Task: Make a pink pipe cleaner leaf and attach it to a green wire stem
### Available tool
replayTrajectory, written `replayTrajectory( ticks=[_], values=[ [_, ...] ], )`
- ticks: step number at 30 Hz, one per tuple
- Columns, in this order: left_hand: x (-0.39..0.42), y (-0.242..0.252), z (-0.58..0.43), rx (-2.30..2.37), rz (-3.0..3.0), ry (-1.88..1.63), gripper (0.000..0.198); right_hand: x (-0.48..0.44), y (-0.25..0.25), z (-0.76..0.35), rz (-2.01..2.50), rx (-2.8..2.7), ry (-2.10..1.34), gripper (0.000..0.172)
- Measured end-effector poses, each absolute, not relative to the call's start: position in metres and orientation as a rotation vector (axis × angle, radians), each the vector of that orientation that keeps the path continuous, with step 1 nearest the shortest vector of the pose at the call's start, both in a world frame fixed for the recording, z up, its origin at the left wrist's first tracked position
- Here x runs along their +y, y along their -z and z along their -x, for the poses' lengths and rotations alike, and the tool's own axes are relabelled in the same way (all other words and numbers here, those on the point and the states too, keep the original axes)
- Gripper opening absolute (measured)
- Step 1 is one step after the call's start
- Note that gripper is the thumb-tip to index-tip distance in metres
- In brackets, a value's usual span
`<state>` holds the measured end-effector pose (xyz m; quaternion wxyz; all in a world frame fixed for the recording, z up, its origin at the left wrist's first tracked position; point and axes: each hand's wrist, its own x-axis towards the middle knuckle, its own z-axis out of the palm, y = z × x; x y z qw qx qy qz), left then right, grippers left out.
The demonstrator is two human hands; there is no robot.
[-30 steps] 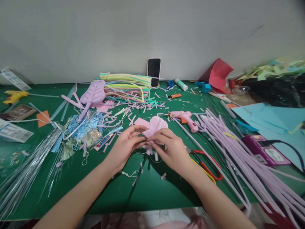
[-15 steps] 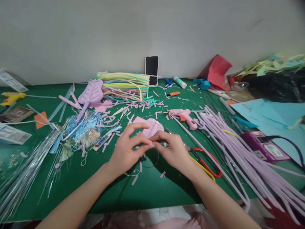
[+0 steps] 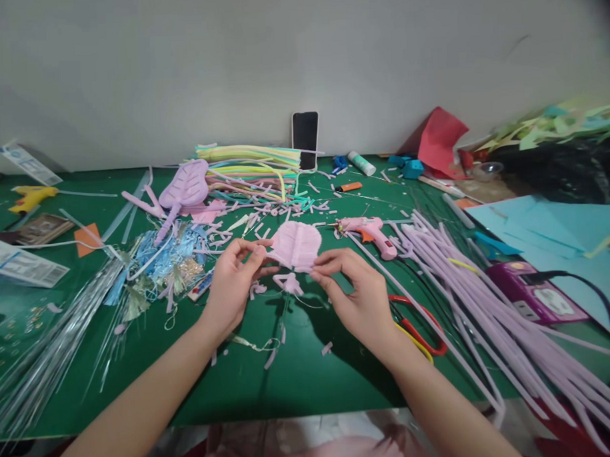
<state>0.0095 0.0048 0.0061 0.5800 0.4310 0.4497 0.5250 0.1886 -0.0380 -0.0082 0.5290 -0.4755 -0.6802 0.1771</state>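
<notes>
A fuzzy lilac leaf-shaped piece [image 3: 296, 245], made of pipe cleaners laid side by side, is held up between both hands. My left hand [image 3: 231, 279] pinches its left lower edge between thumb and fingers. The fingertips of my right hand [image 3: 360, 290] close on its lower right edge. Just below the piece hangs a small lilac twisted bit [image 3: 289, 283]; thin wire shows near it, and what joins them I cannot make out. To the right of the piece lies a pink glue gun [image 3: 369, 234].
Lilac pipe cleaners [image 3: 467, 283] and red-handled scissors [image 3: 419, 328] lie at right. A finished-looking lilac leaf [image 3: 184, 186], blue tassels [image 3: 168, 250] and silvery wires [image 3: 63, 337] are at left. A phone [image 3: 305, 140] leans on the wall. A purple power box [image 3: 535, 294] sits far right.
My hands have moved apart from their meeting point below the leaf piece, and each now grips one side of it. The piece is spread out and more fully visible.
</notes>
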Motion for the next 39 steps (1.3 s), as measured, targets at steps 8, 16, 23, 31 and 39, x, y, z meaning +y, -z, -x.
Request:
replayTrajectory(
  ticks=[8, 16, 23, 31, 39],
  values=[
    [0.001, -0.008, -0.009, 0.931, -0.936, -0.786, 0.056, -0.038, 0.012, -0.19, 1.177, -1.696, -0.526, 0.009],
    [0.006, -0.008, -0.001, 0.875, -0.895, -0.771, 0.041, -0.043, -0.003, -0.196, 1.222, -1.408, -0.46, 0.002],
    [0.009, -0.008, -0.002, 0.897, -0.85, -0.852, 0.015, -0.04, -0.009, -0.213, 1.442, -1.392, -0.494, 0.01],
    [0.01, -0.01, -0.005, 0.943, -0.842, -1.076, 0.01, -0.049, -0.007, -0.195, 1.371, -1.758, 0.161, 0.008],
    [-0.002, -0.014, -0.016, 0.962, -0.896, -1.094, 0.019, -0.043, -0.007, -0.162, 1.328, -1.956, 0.159, 0.008]
  ],
)
